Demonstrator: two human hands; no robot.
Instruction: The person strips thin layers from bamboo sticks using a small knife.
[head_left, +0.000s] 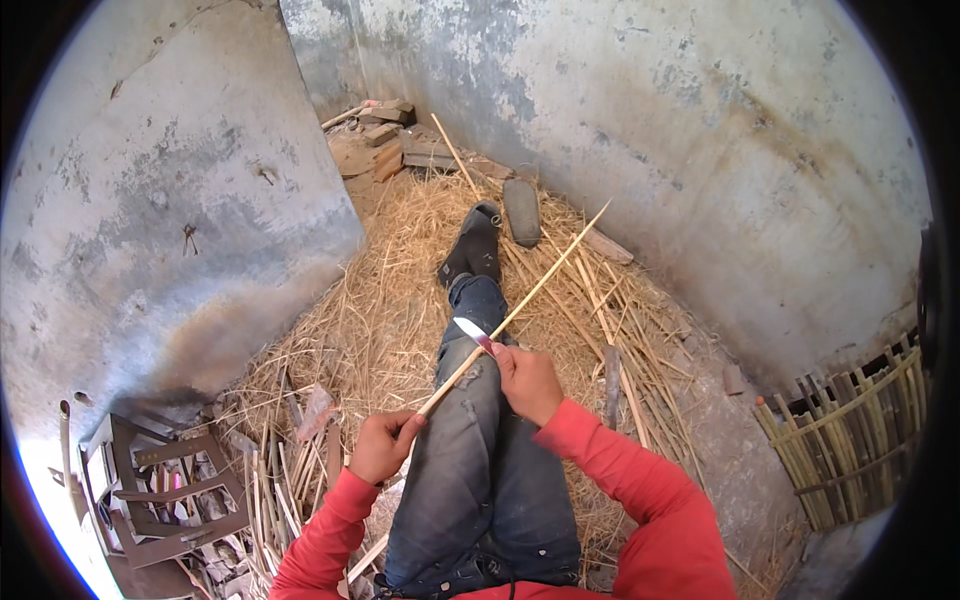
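Note:
A long pale bamboo strip (546,278) runs slantwise over my outstretched legs, its thin tip pointing to the far right. My left hand (382,446) is closed round its near end, beside my thigh. Above my knee, my right hand (527,381) grips a knife (474,333) with a dark reddish handle. The bright blade lies across the strip and points up to the left. Whether the right fingers also touch the strip is hard to tell. Dark jeans (440,490) cover my crossed legs under the strip.
Straw and shavings (375,290) spread around my legs. More split strips (625,350) lie to the right. A woven bamboo basket (850,440) stands at the right, a brown frame (180,490) at the left. Bricks (385,130) and a grey stone (521,212) sit near the far wall (640,110).

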